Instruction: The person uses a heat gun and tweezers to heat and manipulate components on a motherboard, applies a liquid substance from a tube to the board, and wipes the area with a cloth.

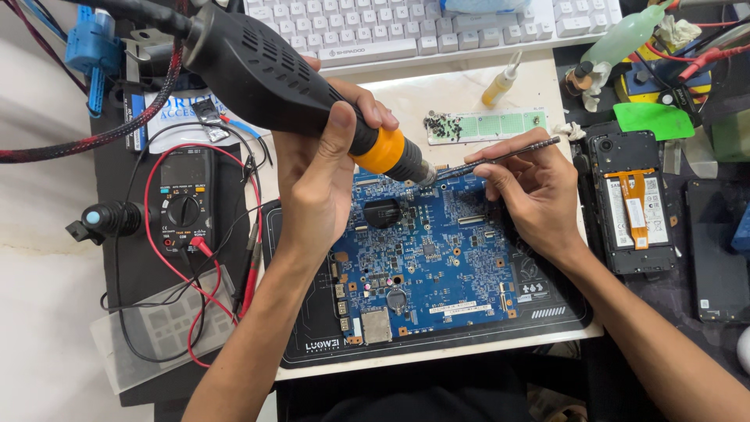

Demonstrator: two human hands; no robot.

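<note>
My left hand [316, 168] is wrapped tight round the hot-air gun [273, 74], thumb and fingers closed on the black grip just behind its orange collar, nozzle pointed down at the far edge of the board [426, 258]. My right hand [535, 187] pinches the tweezers [500, 159] like a pen, fingers together on the shaft, tips reaching left to meet the nozzle at that same spot. The board lies flat on the black mat [437, 344], near the middle of the bench, between my forearms. I judge it light and stiff but fragile: it is crowded with small parts, so I would only take it by its bare edges, never across the face, and the area under the nozzle is likely hot. The gun looks bulky and its cable [117, 133] drags to the left, so a firm full-hand grip suits it; the tweezers are thin and slippery and want a light pinch. Counting what I see: one board, one gun, one pair of tweezers, one multimeter [185, 205] on the left with red and black leads, one keyboard [406, 27] at the far side, one small yellow bottle [500, 82], and two opened phones [633, 199] on the right.
</note>
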